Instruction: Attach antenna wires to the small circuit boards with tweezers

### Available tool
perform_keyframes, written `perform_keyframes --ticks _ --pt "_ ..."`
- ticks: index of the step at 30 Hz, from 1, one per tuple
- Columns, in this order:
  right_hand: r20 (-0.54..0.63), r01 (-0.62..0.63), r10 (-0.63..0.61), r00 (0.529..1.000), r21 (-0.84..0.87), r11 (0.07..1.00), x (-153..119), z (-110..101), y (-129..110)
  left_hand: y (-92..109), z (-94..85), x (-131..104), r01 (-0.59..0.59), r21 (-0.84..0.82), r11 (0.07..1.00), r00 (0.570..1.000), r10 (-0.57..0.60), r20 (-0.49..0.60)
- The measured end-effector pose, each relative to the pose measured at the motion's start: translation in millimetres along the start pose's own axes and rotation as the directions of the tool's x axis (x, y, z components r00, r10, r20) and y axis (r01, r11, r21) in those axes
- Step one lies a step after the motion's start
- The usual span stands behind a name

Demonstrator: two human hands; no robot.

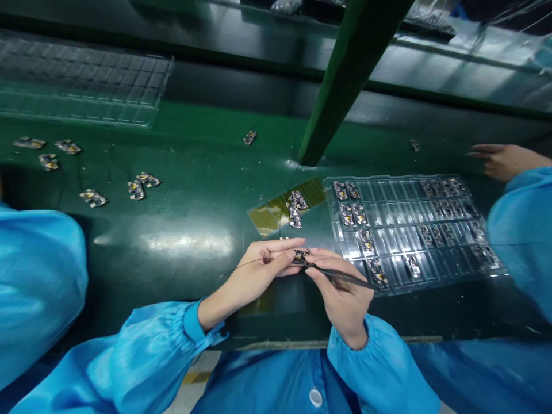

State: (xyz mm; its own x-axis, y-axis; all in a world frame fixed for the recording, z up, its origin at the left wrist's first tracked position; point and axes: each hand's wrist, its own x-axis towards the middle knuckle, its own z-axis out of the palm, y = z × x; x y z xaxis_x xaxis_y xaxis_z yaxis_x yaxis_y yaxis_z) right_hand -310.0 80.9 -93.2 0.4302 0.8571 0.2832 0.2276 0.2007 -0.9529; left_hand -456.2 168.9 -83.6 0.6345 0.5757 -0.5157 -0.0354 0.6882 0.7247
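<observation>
Near the table's front edge, my left hand point(259, 267) pinches a small circuit board point(299, 257) between thumb and fingers, and a thin dark wire trails from it to the left. My right hand point(338, 284) is closed around black tweezers point(345, 277), whose tip reaches the board; the fingertips also touch the board's right side. Just beyond my hands, several more boards point(295, 208) are piled on a sheet of amber film strips point(276, 210). The fingers partly hide the held board.
A clear compartment tray point(390, 227) holding several boards lies right. An empty-looking clear tray point(86, 80) is back left. Loose boards point(94, 198) lie left. A green post point(340, 80) rises ahead. Another person's hand point(509, 161) is at right; a blue sleeve point(38, 276) is at left.
</observation>
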Motion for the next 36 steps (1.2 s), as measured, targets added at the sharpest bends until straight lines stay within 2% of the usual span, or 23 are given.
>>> perform_keyframes --ticks 9,14,18,22,23,25,28,33,36 --pt "-0.022 0.030 -0.030 0.999 -0.017 0.999 -1.5 -0.6 2.2 -1.2 -0.9 2.0 -0.003 0.010 1.000 0.999 0.003 -0.046" --pt "-0.004 0.068 -0.068 0.998 0.000 0.998 -0.6 -0.9 0.2 -1.3 -1.7 1.9 -0.038 0.026 0.999 0.999 0.038 -0.016" --pt "-0.064 0.038 -0.033 0.997 0.075 0.996 -0.5 -0.6 1.0 -3.0 -2.0 2.3 -0.089 0.094 0.992 0.996 0.090 -0.008" --pt "-0.168 -0.037 0.058 0.984 0.126 0.991 0.3 -5.4 0.6 -5.3 -0.7 0.9 -0.104 0.085 0.991 0.992 0.110 -0.061" --pt "-0.158 -0.083 0.097 0.983 0.098 0.992 1.5 -7.0 -0.4 -5.6 -0.3 0.2 -0.108 0.078 0.991 0.991 0.113 -0.070" --pt "-0.052 -0.183 0.181 0.982 -0.040 0.982 5.4 -9.1 -2.8 -6.1 -0.3 -0.8 -0.128 0.077 0.989 0.989 0.133 -0.066" --pt "0.105 -0.236 0.268 0.958 -0.250 0.939 14.3 -6.8 -4.7 -5.9 -3.2 0.4 -0.192 0.090 0.977 0.978 0.199 -0.065" --pt "0.211 -0.337 0.375 0.903 -0.196 0.921 27.7 3.2 -0.6 -1.3 -12.7 7.2 -0.284 0.122 0.951 0.953 0.294 -0.071" --pt "0.178 -0.356 0.377 0.909 -0.139 0.924 31.5 4.4 1.9 1.3 -13.5 9.4 -0.315 0.167 0.934 0.938 0.334 -0.097"
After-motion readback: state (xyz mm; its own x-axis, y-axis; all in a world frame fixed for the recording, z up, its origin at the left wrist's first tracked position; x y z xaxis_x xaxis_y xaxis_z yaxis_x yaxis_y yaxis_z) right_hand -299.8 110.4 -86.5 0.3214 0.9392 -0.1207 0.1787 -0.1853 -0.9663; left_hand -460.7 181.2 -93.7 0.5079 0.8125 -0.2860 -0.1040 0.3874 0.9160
